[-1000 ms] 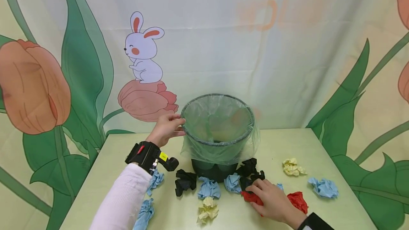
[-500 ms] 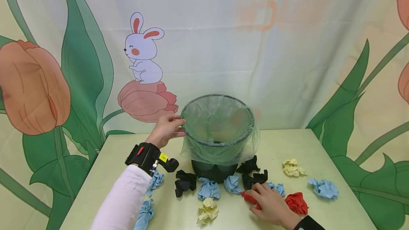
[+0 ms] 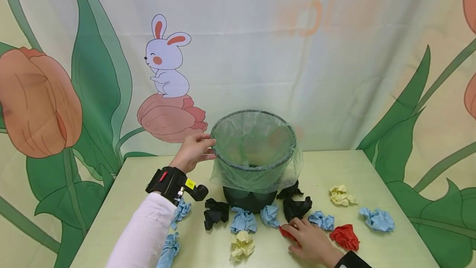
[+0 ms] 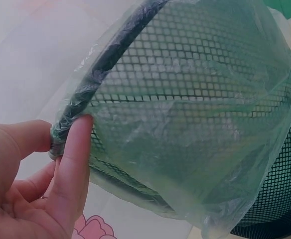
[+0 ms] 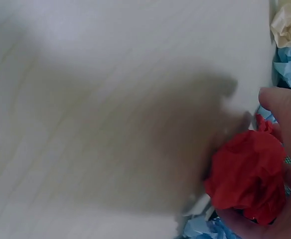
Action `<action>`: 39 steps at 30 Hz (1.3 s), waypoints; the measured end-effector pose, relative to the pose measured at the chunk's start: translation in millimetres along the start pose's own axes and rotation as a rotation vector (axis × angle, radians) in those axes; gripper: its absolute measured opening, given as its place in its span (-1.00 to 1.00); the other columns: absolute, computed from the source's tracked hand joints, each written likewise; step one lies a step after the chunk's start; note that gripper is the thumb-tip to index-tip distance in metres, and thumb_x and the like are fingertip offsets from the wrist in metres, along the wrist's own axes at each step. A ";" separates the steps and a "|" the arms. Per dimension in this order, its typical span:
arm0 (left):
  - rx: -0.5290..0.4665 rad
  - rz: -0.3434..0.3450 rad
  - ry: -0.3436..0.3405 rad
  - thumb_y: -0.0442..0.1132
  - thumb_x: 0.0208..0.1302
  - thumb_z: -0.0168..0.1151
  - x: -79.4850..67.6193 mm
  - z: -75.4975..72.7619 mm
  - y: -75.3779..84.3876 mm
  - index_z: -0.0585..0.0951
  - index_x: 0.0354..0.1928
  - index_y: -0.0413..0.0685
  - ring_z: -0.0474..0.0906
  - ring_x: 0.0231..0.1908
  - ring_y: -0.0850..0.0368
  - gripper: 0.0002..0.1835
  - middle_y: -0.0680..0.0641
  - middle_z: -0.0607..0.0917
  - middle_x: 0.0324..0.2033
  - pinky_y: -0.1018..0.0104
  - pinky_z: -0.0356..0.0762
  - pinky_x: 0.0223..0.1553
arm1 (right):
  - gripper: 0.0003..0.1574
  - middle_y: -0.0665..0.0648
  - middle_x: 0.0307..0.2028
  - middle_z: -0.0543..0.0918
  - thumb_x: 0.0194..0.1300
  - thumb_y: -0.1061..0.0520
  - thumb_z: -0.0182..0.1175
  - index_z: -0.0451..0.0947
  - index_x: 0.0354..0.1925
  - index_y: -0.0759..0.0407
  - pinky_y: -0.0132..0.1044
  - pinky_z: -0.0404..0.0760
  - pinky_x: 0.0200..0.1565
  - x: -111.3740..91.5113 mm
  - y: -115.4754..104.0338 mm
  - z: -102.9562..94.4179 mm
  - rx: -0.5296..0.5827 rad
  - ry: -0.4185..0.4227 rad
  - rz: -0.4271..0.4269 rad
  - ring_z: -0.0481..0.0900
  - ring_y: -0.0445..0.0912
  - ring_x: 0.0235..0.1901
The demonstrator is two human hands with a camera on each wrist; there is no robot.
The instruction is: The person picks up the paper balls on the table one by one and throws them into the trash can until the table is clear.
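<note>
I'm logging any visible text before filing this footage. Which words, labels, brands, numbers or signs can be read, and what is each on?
Nothing can be read for certain.
Yellow tag on the black wrist device: dark marks, too small to read.
Red label on the same device: too small to read.
Orange marks on the backdrop: letter-like, too faded to read.

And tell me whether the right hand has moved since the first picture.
Yes: the right hand has shifted slightly left, nearer the yellow paper ball in front of the bin.
</note>
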State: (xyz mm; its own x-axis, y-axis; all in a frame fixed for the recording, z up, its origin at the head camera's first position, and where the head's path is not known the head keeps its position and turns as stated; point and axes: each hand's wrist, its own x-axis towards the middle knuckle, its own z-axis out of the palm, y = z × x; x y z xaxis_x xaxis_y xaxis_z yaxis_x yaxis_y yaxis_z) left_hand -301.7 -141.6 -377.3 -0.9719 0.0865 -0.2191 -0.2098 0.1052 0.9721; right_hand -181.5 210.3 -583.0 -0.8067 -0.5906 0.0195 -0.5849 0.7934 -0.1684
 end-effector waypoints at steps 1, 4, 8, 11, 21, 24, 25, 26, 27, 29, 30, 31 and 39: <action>0.000 0.002 -0.002 -0.24 0.32 0.08 0.0 -0.3 -0.1 0.19 0.33 -0.21 0.50 -0.08 -0.02 -0.42 -0.22 0.38 0.18 0.29 0.63 -0.15 | -0.39 -0.03 -0.12 0.43 0.10 -0.12 0.25 0.42 0.15 -0.15 -0.33 0.43 -0.50 -0.1 -0.2 1.4 0.009 -0.007 0.000 0.38 -0.11 -0.23; -0.009 -0.004 0.003 -0.25 0.31 0.08 0.3 -0.1 0.1 0.20 0.33 -0.19 0.50 -0.10 -0.01 -0.42 -0.21 0.38 0.17 0.29 0.63 -0.16 | -0.40 -0.03 -0.13 0.43 0.11 -0.11 0.24 0.42 0.15 -0.14 -0.35 0.42 -0.49 0.0 -1.4 4.5 0.032 -0.040 0.000 0.37 -0.12 -0.26; -0.008 -0.006 0.003 -0.25 0.31 0.08 0.6 -0.1 -0.2 0.20 0.33 -0.19 0.50 -0.11 -0.01 -0.43 -0.21 0.39 0.17 0.29 0.63 -0.16 | -0.41 -0.04 -0.14 0.42 0.12 -0.12 0.23 0.42 0.14 -0.14 -0.32 0.44 -0.44 0.0 -1.3 8.1 0.052 -0.092 0.009 0.35 -0.14 -0.28; -0.002 -0.005 0.004 -0.25 0.32 0.08 0.8 -0.2 -0.5 0.20 0.33 -0.19 0.50 -0.10 -0.01 -0.43 -0.20 0.39 0.17 0.29 0.63 -0.16 | -0.42 -0.04 -0.14 0.42 0.13 -0.13 0.23 0.42 0.14 -0.14 -0.32 0.44 -0.43 0.2 -0.5 10.4 0.052 -0.105 0.006 0.34 -0.14 -0.29; -0.003 -0.004 0.004 -0.25 0.31 0.08 0.0 -0.4 0.3 0.19 0.33 -0.19 0.50 -0.10 -0.01 -0.42 -0.21 0.38 0.19 0.28 0.63 -0.15 | -0.66 -0.08 -0.30 0.31 0.16 -0.05 0.23 0.43 -0.07 -0.20 -0.44 0.26 -0.55 2.5 -0.8 17.8 0.079 -0.078 -0.022 0.25 -0.18 -0.40; -0.001 -0.004 0.007 -0.24 0.31 0.08 0.1 0.4 0.4 0.20 0.33 -0.19 0.50 -0.09 -0.02 -0.42 -0.21 0.38 0.18 0.28 0.63 -0.15 | -0.75 -0.09 -0.34 0.29 0.18 -0.02 0.21 0.42 -0.15 -0.20 -0.46 0.26 -0.56 2.9 -2.6 18.7 0.084 -0.065 -0.026 0.26 -0.20 -0.43; 0.000 -0.007 0.011 -0.24 0.31 0.09 0.3 0.6 0.4 0.21 0.32 -0.19 0.50 -0.09 -0.02 -0.43 -0.20 0.39 0.17 0.28 0.63 -0.15 | -0.77 -0.09 -0.35 0.29 0.19 -0.01 0.21 0.42 -0.16 -0.20 -0.46 0.26 -0.57 3.2 -3.4 18.8 0.083 -0.063 -0.028 0.26 -0.21 -0.44; -0.001 -0.007 0.012 -0.24 0.31 0.09 0.5 0.7 0.3 0.21 0.32 -0.19 0.50 -0.08 -0.03 -0.43 -0.20 0.39 0.17 0.28 0.63 -0.15 | -0.78 -0.09 -0.36 0.29 0.19 -0.01 0.21 0.42 -0.18 -0.19 -0.47 0.26 -0.58 3.5 -4.0 19.1 0.078 -0.062 -0.031 0.26 -0.22 -0.45; 0.000 -0.008 0.013 -0.24 0.31 0.08 0.5 0.8 0.4 0.21 0.32 -0.19 0.50 -0.07 -0.04 -0.43 -0.20 0.39 0.17 0.28 0.63 -0.15 | -0.79 -0.09 -0.36 0.29 0.19 0.00 0.21 0.42 -0.19 -0.18 -0.47 0.27 -0.58 3.9 -4.6 19.2 0.074 -0.060 -0.033 0.27 -0.22 -0.46; 0.001 -0.008 0.013 -0.25 0.31 0.08 0.7 0.9 0.3 0.21 0.32 -0.19 0.49 -0.07 -0.05 -0.43 -0.20 0.39 0.17 0.27 0.63 -0.15 | -0.80 -0.09 -0.37 0.30 0.18 0.01 0.21 0.42 -0.21 -0.17 -0.46 0.27 -0.58 4.5 -5.4 19.5 0.066 -0.061 -0.035 0.27 -0.22 -0.47; -0.001 -0.011 0.017 -0.25 0.31 0.08 0.8 1.0 0.3 0.22 0.32 -0.18 0.49 -0.07 -0.05 -0.44 -0.19 0.40 0.16 0.28 0.63 -0.15 | -0.80 -0.09 -0.38 0.31 0.18 0.01 0.21 0.42 -0.22 -0.17 -0.46 0.27 -0.58 5.0 -5.7 19.6 0.058 -0.060 -0.036 0.27 -0.23 -0.48; -0.001 -0.011 0.018 -0.25 0.31 0.08 0.7 1.1 0.3 0.22 0.32 -0.18 0.49 -0.07 -0.05 -0.44 -0.19 0.40 0.16 0.28 0.63 -0.15 | -0.80 -0.09 -0.38 0.31 0.18 0.01 0.22 0.42 -0.22 -0.17 -0.46 0.26 -0.58 5.3 -5.8 19.9 0.051 -0.058 -0.039 0.27 -0.23 -0.48; -0.013 -0.013 0.002 -0.24 0.31 0.08 0.2 0.2 1.0 0.19 0.34 -0.18 0.48 -0.08 -0.03 -0.41 -0.19 0.36 0.20 0.27 0.63 -0.14 | -0.84 -0.10 -0.41 0.33 0.20 -0.02 0.19 0.44 -0.23 -0.13 -0.47 0.23 -0.58 9.8 -4.3 17.7 -0.019 -0.031 -0.070 0.23 -0.23 -0.52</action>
State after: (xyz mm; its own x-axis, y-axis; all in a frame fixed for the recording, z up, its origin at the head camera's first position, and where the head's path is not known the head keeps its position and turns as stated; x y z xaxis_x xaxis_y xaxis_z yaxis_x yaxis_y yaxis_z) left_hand -302.1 -141.4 -376.4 -0.9691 0.0837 -0.2320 -0.2241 0.0939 0.9700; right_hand -185.4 198.5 -599.5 -0.7611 -0.6487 0.0002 -0.6415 0.7525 -0.1490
